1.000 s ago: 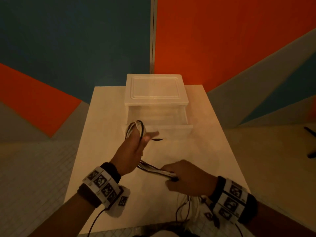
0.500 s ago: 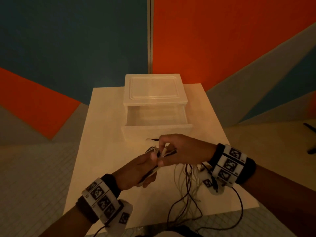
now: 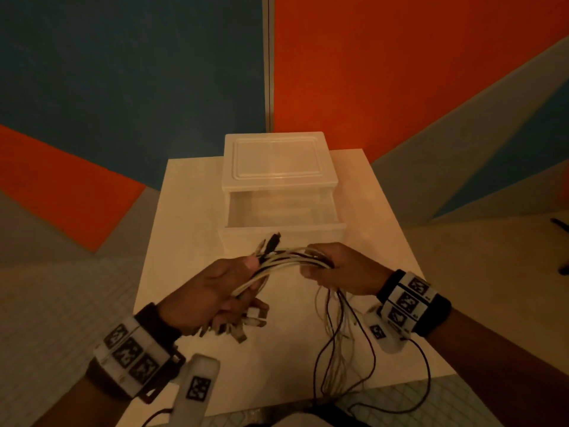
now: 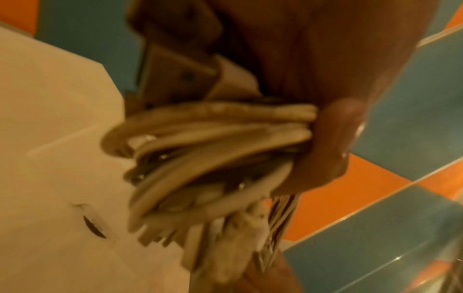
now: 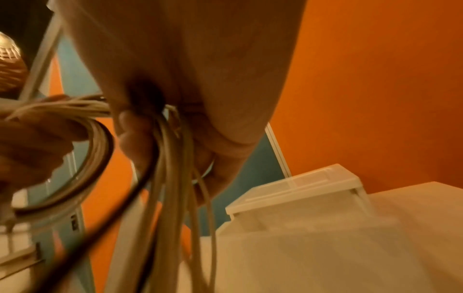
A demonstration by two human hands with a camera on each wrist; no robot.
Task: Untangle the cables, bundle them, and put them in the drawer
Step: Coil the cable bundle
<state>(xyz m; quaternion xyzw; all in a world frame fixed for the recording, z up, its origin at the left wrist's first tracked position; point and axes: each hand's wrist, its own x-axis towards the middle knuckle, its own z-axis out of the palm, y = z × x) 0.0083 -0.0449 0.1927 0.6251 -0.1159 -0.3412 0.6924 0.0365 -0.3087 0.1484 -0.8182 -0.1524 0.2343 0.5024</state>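
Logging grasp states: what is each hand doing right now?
Left hand: grips the coiled end of the cable bundle.
Right hand: grips the same bundle, loose ends hanging below.

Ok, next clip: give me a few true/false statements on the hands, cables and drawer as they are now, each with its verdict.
1. Both hands hold the cables. True: left hand, right hand.
2. The drawer is shut. False: it stands pulled open.
3. Cables already lie in the drawer. False: none show inside.
4. Loose cable lengths hang below the right hand. True.
5. The cables are all black. False: most are white, a few dark.
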